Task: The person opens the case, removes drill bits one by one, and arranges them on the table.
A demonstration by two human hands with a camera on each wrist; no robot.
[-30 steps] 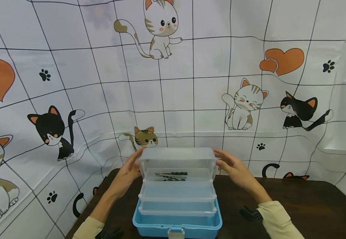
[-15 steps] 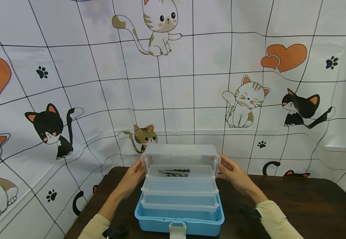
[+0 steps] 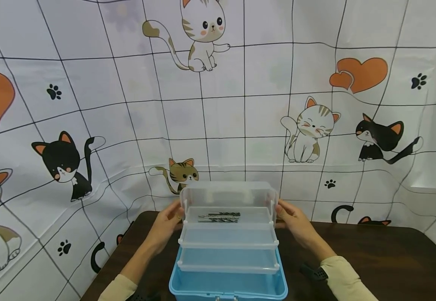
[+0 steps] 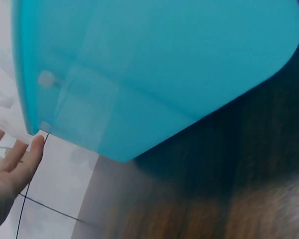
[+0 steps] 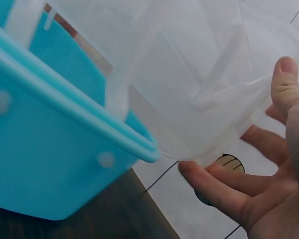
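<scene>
A light blue toolbox (image 3: 178, 288) stands with its clear lid (image 3: 229, 193) raised and two clear trays fanned out in steps. Several drill bits (image 3: 219, 217) lie in the upper tray (image 3: 267, 215); the lower tray (image 3: 227, 260) holds nothing visible. My left hand (image 3: 164, 223) holds the lid's left side, thumb in front; in the left wrist view its fingertips (image 4: 36, 144) reach the lid's edge. My right hand (image 3: 297, 221) holds the lid's right side. The right wrist view has that thumb (image 5: 286, 79) on the edge and spread fingers behind. The toolbox's front latch is mostly out of view.
Below is a dark brown wooden table (image 3: 376, 259), stretching right of the toolbox. Close behind its far edge hangs a white gridded sheet (image 3: 221, 121) printed with cats, hearts and paws. A black strap-like thing (image 3: 314, 272) sits near the right sleeve.
Both hands have come lower along the lid's sides and now hold it. The lid has shifted slightly right in view. The toolbox's front and lower tray appear lower, showing more of the blue inside.
</scene>
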